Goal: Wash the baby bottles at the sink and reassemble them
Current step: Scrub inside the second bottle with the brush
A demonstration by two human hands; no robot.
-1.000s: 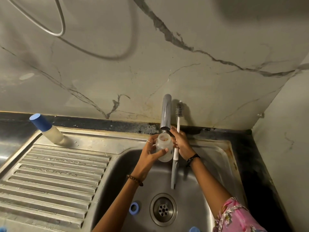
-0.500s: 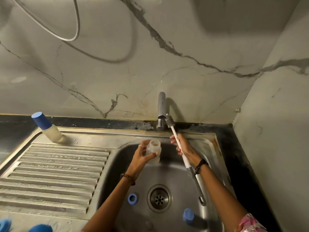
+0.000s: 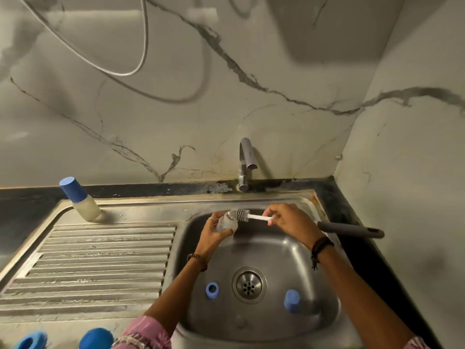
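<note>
Bottle (image 3: pixel 226 224): clear, uncapped, held over the far left part of the sink (image 3: pixel 281 331) basin. It is wrapped by the fingers and thumb of the left hand (image 3: pixel 214 235), mouth turned up and to the right.

Brush (image 3: pixel 254 216): held roughly level. Its white shaft is pinched in the fingers of the right hand (image 3: pixel 292 222). The grey bristle head is set at the bottle mouth; whether the tip is inside cannot be told. The grey handle (image 3: pixel 349 229) is seen past the right wrist, over the sink's right rim.

Tap (image 3: pixel 245 163): fixed behind the basin, just beyond the hands; no water is seen running.

Basin floor: a drain (image 3: pixel 249 285) at the middle, a blue ring (image 3: pixel 212 290) left of it, a blue cap (image 3: pixel 292 301) right of it, both well below the hands.

Drainboard (image 3: pixel 95 263): ribbed, left of the basin. A second bottle (image 3: pixel 80 200) with a blue cap is stood at its far corner, well apart from the hands.

Near edge, bottom left: two blue parts (image 3: pixel 95 338), cut off by the frame.

Hose (image 3: pixel 120 61): looped on the marble wall above.
</note>
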